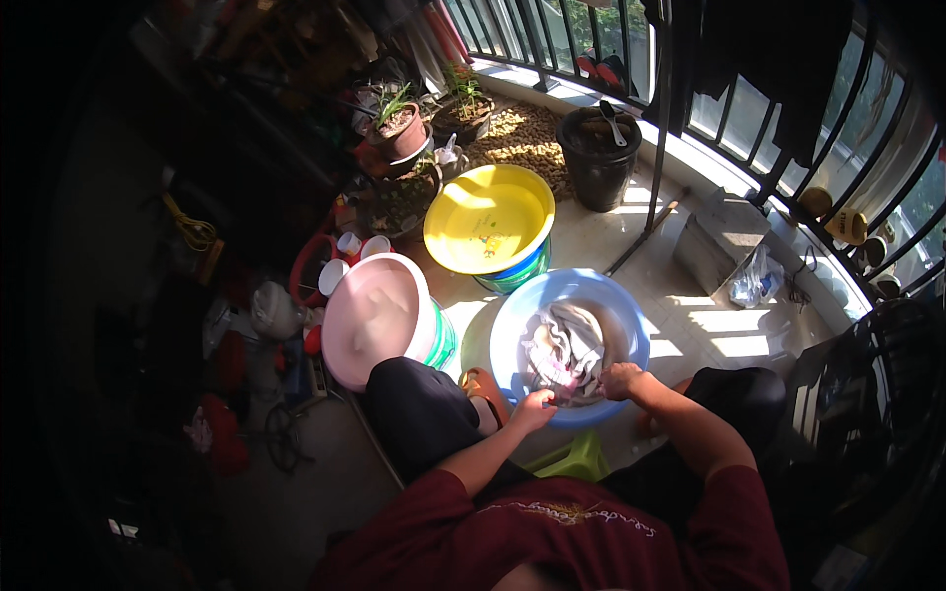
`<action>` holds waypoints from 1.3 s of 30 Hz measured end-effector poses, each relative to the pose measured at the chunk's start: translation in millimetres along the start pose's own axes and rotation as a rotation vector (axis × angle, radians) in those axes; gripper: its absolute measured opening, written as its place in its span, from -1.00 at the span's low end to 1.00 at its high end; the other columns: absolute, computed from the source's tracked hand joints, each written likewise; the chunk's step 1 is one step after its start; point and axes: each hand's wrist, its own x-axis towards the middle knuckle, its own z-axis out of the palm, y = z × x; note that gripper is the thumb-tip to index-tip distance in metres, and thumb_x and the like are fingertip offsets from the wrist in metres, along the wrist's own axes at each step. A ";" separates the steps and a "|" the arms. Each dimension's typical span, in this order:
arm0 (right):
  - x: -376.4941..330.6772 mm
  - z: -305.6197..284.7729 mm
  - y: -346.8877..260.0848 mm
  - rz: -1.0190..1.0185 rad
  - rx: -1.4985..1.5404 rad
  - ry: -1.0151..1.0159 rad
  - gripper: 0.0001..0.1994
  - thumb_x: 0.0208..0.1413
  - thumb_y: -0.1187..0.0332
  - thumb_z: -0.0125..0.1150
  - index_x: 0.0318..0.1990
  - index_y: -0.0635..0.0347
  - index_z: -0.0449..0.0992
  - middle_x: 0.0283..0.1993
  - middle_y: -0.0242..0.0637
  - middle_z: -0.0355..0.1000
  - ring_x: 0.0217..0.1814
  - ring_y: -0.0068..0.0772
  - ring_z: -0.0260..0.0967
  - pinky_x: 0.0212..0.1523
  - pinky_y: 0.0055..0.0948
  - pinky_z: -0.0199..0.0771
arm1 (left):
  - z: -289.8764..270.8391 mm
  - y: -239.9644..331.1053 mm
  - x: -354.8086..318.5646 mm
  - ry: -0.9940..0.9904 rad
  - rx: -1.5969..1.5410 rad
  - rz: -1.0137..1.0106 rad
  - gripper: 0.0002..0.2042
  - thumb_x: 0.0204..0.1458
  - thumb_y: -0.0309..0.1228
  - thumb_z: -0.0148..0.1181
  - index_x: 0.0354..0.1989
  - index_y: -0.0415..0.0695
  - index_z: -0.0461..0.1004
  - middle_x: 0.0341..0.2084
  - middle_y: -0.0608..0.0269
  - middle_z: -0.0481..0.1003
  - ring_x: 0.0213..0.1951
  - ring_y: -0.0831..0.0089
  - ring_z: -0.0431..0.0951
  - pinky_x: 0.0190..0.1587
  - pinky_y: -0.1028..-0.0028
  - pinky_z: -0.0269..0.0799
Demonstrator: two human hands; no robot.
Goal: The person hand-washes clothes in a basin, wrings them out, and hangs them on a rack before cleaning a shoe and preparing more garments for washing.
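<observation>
A light blue basin [504,345] stands on the floor between my knees. In it lies a bunched wet-looking cloth [564,340], whitish and grey with a pink patch, in murky water. My left hand [535,410] is closed at the near left rim, gripping an edge of the cloth. Over the near right part of the basin my right hand [622,380] makes a fist around another part of the same cloth. The fingertips of both hands are mostly hidden.
Left of the blue basin stands a pink basin [426,295] with cloudy liquid; a yellow basin [493,180] is behind. A black bucket [598,167], potted plants [399,133] and a stone-like block [719,241] stand farther off. A green stool [581,459] shows beneath me.
</observation>
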 end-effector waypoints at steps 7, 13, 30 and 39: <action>5.4 4.9 4.1 -0.002 -0.007 -0.010 -0.65 0.01 0.09 -0.04 -0.17 0.10 0.47 -0.08 -0.20 0.39 0.00 -0.15 0.32 -0.04 -0.27 0.33 | 4.5 -5.0 8.3 -0.106 -0.078 0.048 -0.74 -0.18 -0.58 -0.02 -0.24 -0.28 0.38 -0.31 0.14 0.44 -0.35 0.38 0.49 -0.25 0.47 0.36; 8.3 5.4 -0.2 0.003 0.009 -0.017 -0.66 0.00 0.11 -0.03 -0.19 0.13 0.47 -0.09 -0.21 0.39 -0.01 -0.17 0.32 -0.05 -0.27 0.34 | 4.9 -6.8 7.4 -0.152 -0.112 -0.044 -0.67 -0.21 -0.71 -0.20 -0.22 -0.29 0.38 -0.30 0.12 0.44 -0.37 0.37 0.51 -0.27 0.48 0.36; -3.7 -13.4 -14.7 -0.022 0.011 -0.034 -0.65 -0.02 0.12 0.03 -0.16 0.14 0.47 -0.11 -0.18 0.41 -0.04 -0.21 0.36 -0.10 -0.32 0.37 | 18.9 -7.7 16.7 -0.169 -0.191 -0.073 -0.64 -0.23 -0.75 -0.29 -0.22 -0.35 0.36 -0.31 0.06 0.44 -0.33 0.34 0.52 -0.28 0.45 0.37; -7.3 -13.5 -20.4 -0.107 0.024 0.007 -0.64 0.01 0.10 0.00 -0.15 0.16 0.43 -0.17 -0.14 0.42 -0.07 -0.17 0.37 -0.09 -0.27 0.36 | 20.6 11.8 19.7 -0.208 -0.334 -0.189 -0.70 -0.12 -0.75 -0.26 -0.23 -0.34 0.36 -0.30 0.13 0.43 -0.28 0.38 0.50 -0.20 0.49 0.38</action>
